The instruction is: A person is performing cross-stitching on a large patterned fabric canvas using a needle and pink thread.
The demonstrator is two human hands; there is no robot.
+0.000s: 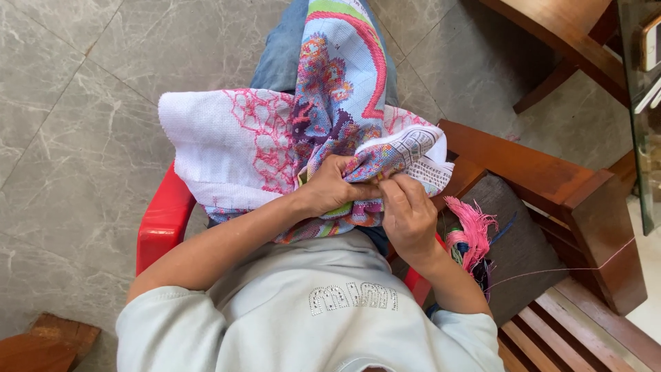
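Pink and multicoloured stitching covers the cross-stitch cloth [303, 131] bunched on your lap, spilling from the centre of the view up toward 12 o'clock over your jeans. Your left hand [330, 189] is closed around a gathered fold of that cloth, fingers curled tight just below centre. Your right hand [406, 213], touching it at 4 o'clock, pinches the same fold between thumb and fingertips; whether a needle sits in that pinch cannot be made out, it is too small to see.

By the look of it, you are mid-stitch, working a small patch near the edge of the pattern. Judging from the grip, the next move calls for keeping the fold taut with the left while the right pulls clear without snagging.

At 3 o'clock a bundle of pink threads [469, 231] lies on the dark cushion of the wooden chair [551, 186] beside you, with one thin strand trailing off to the right. No box or basket is in view; the threads lie loose. You sit in a red plastic chair [162, 220] on grey marbled floor [76, 103].
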